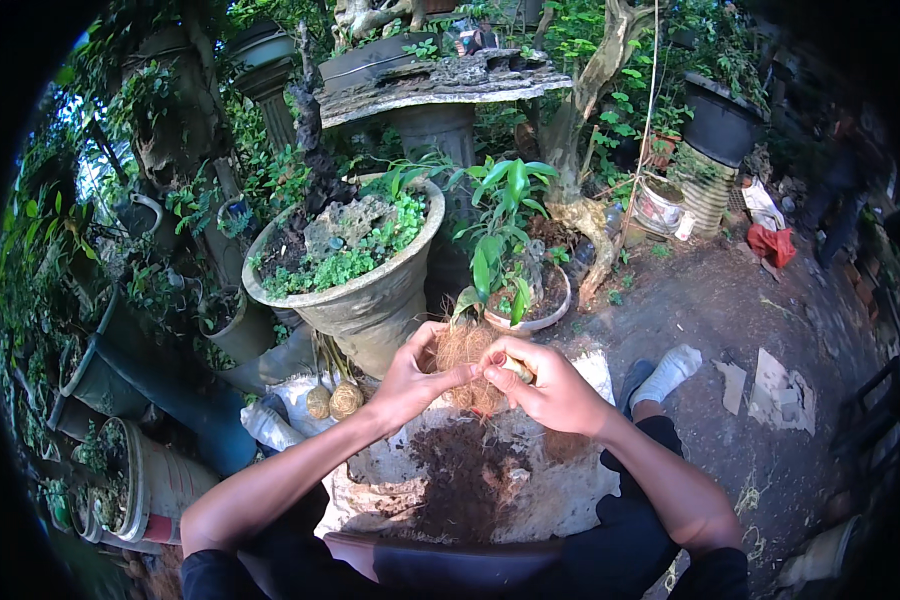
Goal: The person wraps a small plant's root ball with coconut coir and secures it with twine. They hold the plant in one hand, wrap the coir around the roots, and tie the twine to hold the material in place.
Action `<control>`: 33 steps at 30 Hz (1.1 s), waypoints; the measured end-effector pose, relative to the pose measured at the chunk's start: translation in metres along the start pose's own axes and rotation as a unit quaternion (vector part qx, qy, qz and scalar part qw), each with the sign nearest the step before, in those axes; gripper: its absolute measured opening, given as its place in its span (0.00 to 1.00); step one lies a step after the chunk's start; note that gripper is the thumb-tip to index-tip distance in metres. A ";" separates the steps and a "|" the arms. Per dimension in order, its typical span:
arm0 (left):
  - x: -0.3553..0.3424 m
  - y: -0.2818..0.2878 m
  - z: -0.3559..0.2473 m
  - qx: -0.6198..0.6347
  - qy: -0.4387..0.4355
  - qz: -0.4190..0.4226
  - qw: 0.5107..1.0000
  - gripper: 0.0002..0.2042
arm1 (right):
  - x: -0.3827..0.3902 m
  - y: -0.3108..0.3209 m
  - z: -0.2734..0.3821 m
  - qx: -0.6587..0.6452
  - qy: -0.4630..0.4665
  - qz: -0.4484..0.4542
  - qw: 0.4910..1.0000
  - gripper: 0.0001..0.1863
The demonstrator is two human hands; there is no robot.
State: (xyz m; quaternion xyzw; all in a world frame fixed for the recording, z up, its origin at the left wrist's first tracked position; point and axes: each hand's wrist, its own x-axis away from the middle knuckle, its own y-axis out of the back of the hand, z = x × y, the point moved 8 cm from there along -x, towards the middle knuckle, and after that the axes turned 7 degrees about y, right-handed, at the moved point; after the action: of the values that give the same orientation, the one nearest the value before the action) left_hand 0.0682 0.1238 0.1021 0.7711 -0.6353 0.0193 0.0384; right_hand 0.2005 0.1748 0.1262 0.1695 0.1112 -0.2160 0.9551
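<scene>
My left hand (415,385) is closed on a brown fibrous ball (462,342) in front of me, with its thumb reaching toward the right hand. My right hand (550,395) grips a small pale object with a reddish end (513,365) against the ball; exactly what it is, I cannot make out. A pale leaf base shows at the ball's top. Below both hands lies a pale, stained sheet (585,480) with dark soil (450,470) on it. Two round brown bulbs (346,400) with stems sit left of my left hand.
A large concrete pot (355,315) stands ahead left, a shallow pot with a leafy plant (545,305) beside a twisted trunk (595,225). Buckets and pots (165,480) crowd the left. Paper scraps (780,390) and a red bag (770,245) lie right. A person (835,190) is at the far right.
</scene>
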 end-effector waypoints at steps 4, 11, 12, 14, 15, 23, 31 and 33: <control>-0.032 -0.029 -0.005 0.036 -0.026 0.018 0.999 0.22 | 0.002 0.027 0.010 0.081 0.077 -0.103 0.988 0.10; -0.046 -0.050 0.032 0.202 -0.094 -0.069 0.972 0.17 | 0.010 0.021 0.015 0.117 0.098 -0.066 0.986 0.10; -0.037 -0.048 0.040 0.195 -0.111 -0.101 0.969 0.17 | 0.012 0.018 0.013 0.103 0.076 -0.053 0.990 0.10; -0.009 -0.044 0.046 0.082 -0.191 -0.140 0.968 0.18 | 0.012 0.009 0.007 0.125 0.036 -0.012 0.991 0.11; 0.001 -0.044 0.062 0.120 -0.159 -0.133 0.971 0.20 | 0.013 0.002 0.007 0.140 0.038 0.014 0.989 0.11; 0.035 -0.037 0.078 0.077 -0.146 -0.192 0.967 0.23 | 0.012 -0.020 0.002 0.139 0.025 0.075 0.987 0.11; 0.046 -0.053 0.059 0.091 -0.125 -0.161 0.975 0.19 | 0.008 0.004 0.007 0.053 0.052 -0.006 0.997 0.10; 0.046 -0.058 0.058 0.070 -0.134 -0.157 0.976 0.18 | 0.010 0.002 0.003 0.042 0.035 0.010 0.998 0.11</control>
State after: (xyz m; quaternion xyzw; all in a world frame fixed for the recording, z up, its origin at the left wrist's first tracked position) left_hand 0.1328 0.0848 0.0464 0.8574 -0.5031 -0.0461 -0.0982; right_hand 0.2110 0.1718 0.1266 0.2176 0.1339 -0.2050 0.9448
